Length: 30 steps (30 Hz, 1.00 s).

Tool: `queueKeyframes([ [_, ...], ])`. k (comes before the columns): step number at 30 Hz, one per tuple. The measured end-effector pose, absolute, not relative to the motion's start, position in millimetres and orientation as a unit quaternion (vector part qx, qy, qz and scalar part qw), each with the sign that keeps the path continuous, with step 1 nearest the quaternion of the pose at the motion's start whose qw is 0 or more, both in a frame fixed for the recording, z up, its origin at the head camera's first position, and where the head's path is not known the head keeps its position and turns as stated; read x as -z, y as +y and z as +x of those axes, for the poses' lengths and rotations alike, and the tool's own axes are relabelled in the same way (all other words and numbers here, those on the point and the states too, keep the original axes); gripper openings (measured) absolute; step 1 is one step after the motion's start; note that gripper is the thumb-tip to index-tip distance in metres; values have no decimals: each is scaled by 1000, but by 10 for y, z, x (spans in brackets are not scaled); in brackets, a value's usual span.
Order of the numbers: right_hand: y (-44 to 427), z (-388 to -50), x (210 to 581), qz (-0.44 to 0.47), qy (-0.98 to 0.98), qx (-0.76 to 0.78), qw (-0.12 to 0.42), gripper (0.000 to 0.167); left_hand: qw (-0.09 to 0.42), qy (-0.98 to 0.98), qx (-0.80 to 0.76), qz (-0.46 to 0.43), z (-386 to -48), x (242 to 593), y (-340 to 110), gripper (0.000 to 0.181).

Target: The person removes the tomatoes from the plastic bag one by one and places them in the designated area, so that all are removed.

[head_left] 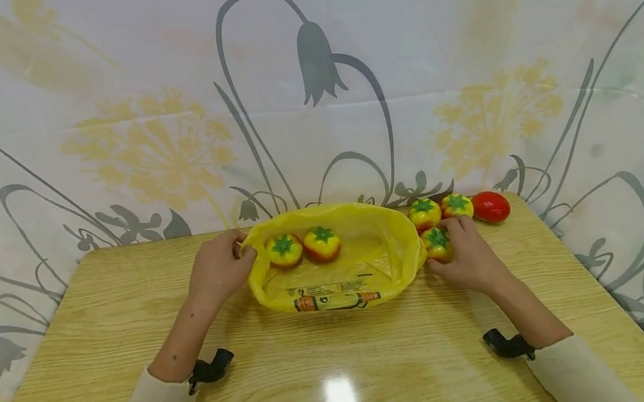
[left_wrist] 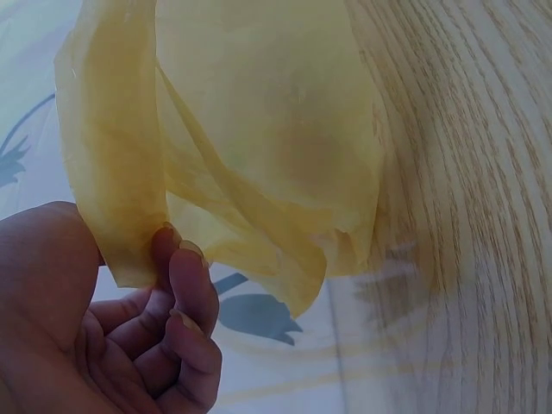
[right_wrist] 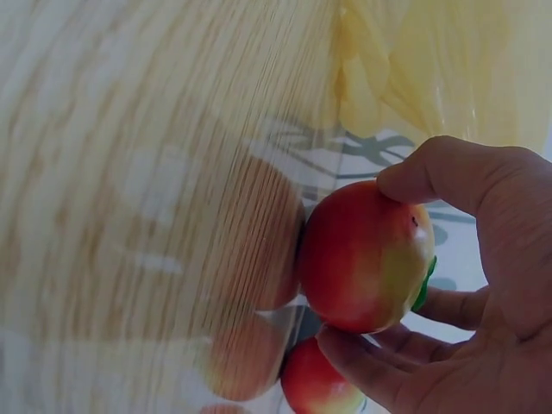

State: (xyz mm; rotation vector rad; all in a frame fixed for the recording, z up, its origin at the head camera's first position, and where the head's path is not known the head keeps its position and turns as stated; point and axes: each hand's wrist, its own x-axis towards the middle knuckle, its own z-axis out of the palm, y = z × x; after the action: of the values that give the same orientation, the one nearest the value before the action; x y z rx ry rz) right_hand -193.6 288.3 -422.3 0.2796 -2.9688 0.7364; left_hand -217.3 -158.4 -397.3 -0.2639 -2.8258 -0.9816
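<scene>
The left grip point(head_left: 217, 269) pinches the rim of a yellow plastic bag point(head_left: 370, 239) between thumb and fingers; the other fingers curl loosely below the pinched strip. The bag stands with its mouth upward to the right of this grip, filling the space between both grips. Inside it, nearest the left grip, sits a yellow-red tomato point(head_left: 284, 252) with a green star-shaped top, and just right of that one, a bit farther from the grip, a second tomato point(head_left: 323, 245) of the same kind.

The right grip point(head_left: 470, 259) pinches a third tomato point(head_left: 438, 245), thumb on one side and fingers on the other, just outside the bag's right end; whether it touches the wooden counter point(head_left: 342, 354) I cannot tell. Just beyond the right grip lie two more yellow-red tomatoes, a left one point(head_left: 423, 213) and a right one point(head_left: 456, 207), with a plain red oval fruit point(head_left: 490, 206) beside them, farther right. Behind both grips, past the counter's far edge, hangs a flower-patterned cloth point(head_left: 315, 147).
</scene>
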Motion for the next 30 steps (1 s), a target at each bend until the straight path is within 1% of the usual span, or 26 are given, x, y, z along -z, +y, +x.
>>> queueKeyframes([
  [7,2867,-1938,4208,92,-966,-239,37,73,72,-940,323,-90,-2162,3956,-1573,33],
  [23,2870,-1923,4171,94,-968,-231,33,75,71,-939,323,-92,-2151,3938,-1558,36],
  [30,2892,-1905,4092,103,-967,-230,46,72,68,-938,328,-86,-2141,3937,-1571,35],
])
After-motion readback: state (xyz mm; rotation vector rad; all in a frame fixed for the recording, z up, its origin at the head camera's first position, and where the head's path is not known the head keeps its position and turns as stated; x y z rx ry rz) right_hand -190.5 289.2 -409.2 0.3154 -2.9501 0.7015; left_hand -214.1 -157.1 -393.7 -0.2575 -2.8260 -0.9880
